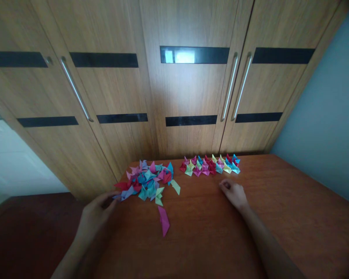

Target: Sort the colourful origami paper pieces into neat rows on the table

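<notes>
A loose pile of folded paper pieces (pixel 148 180) in blue, pink, red and purple lies on the left of the table. At its left edge my left hand (pixel 97 213) has its thumb and fingers closed on a purple paper piece (pixel 127 193). Rows of small folded paper pieces (pixel 205 166) stand near the back edge. Just in front of their right part, my right hand (pixel 234 192) rests on the table with its fingers curled; whether anything is inside is hidden. A magenta strip (pixel 163 221) and a pale green strip (pixel 175 187) lie apart from the pile.
The brown wooden table (pixel 203 240) reaches back to a wooden wardrobe (pixel 186 93) with metal handles. A blue wall (pixel 322 128) is on the right. The table's left edge runs beneath my left forearm, with dark floor (pixel 31 232) beyond.
</notes>
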The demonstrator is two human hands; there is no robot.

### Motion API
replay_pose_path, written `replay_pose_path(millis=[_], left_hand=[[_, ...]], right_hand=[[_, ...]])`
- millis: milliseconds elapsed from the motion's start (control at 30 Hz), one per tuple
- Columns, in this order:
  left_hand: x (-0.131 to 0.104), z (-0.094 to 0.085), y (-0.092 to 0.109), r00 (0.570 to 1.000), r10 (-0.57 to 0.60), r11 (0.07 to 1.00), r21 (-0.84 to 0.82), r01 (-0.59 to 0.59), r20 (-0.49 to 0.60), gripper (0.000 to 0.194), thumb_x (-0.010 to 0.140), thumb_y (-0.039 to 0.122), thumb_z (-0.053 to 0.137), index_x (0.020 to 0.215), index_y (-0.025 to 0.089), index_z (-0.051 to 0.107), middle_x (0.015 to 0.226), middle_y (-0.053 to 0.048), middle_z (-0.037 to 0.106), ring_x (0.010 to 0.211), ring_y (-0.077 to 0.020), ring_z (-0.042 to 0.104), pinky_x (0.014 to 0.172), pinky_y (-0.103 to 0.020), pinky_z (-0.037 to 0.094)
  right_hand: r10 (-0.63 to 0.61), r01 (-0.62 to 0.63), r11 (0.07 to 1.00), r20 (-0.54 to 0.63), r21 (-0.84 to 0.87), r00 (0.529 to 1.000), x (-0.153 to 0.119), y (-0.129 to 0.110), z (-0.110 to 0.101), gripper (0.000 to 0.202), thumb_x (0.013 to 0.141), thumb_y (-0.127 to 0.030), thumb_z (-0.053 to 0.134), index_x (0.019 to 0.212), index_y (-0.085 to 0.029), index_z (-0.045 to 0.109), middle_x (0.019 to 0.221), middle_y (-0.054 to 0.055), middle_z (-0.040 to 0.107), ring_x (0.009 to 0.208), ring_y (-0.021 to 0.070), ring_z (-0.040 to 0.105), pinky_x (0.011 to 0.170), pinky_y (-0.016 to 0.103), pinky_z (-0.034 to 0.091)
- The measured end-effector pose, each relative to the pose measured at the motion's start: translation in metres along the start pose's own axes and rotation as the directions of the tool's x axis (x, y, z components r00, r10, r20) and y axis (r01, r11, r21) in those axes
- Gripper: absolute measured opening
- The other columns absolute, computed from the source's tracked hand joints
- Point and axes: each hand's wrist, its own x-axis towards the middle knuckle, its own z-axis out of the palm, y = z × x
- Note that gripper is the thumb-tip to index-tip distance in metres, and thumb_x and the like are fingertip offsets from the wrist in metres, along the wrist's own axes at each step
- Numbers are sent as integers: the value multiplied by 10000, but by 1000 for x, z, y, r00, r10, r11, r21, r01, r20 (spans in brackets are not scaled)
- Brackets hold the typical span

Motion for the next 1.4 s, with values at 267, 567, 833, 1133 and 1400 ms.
replay_pose_path(millis=[267, 567, 833, 1133, 1400], left_hand=[[3, 72, 87, 890, 443, 881, -239, -409, 111, 161, 835, 275, 528, 880, 225, 674, 915, -26, 693, 844, -176, 639, 748, -285, 519], [-16, 124, 130, 740, 615, 783, -327, -530, 273, 240, 787, 72, 528, 914, 227, 661, 901, -18, 668, 822, -145, 617, 740, -248, 493], [-29, 138, 129, 764, 605, 772, -402, -492, 227, 249, 787, 70, 533, 945, 224, 647, 914, -21, 672, 835, -144, 633, 771, -255, 501], [-29, 127, 120, 842, 515, 803, -436, -407, 163, 194, 849, 148, 505, 981, 214, 631, 894, -21, 673, 781, -134, 617, 721, -244, 495], [-27, 122, 120, 845, 500, 816, -429, -386, 190, 183, 855, 155, 492, 930, 215, 648, 871, -15, 672, 778, -137, 612, 722, -251, 487]], right_hand=[[-253, 119, 890, 259, 440, 932, -13, -33, 22, 228, 805, -402, 537, 770, -185, 597, 646, -17, 559, 596, 123, 506, 583, 239, 399], [-316, 16, 778, 369, 628, 874, -31, -64, 28, 287, 738, -421, 674, 892, -182, 634, 707, -16, 562, 638, 104, 494, 589, 217, 392], [-352, 29, 791, 417, 611, 838, -38, -73, 28, 272, 737, -419, 678, 851, -173, 665, 713, 2, 612, 630, 109, 527, 575, 215, 411], [-37, 136, 850, -199, 510, 979, 5, -19, -30, 290, 715, -459, 656, 774, -175, 644, 790, 28, 659, 728, 161, 591, 663, 261, 463], [229, -275, 961, -505, -17, 832, 54, 85, -75, 390, 735, -479, 543, 912, -155, 669, 813, 106, 694, 763, 244, 632, 637, 301, 452]])
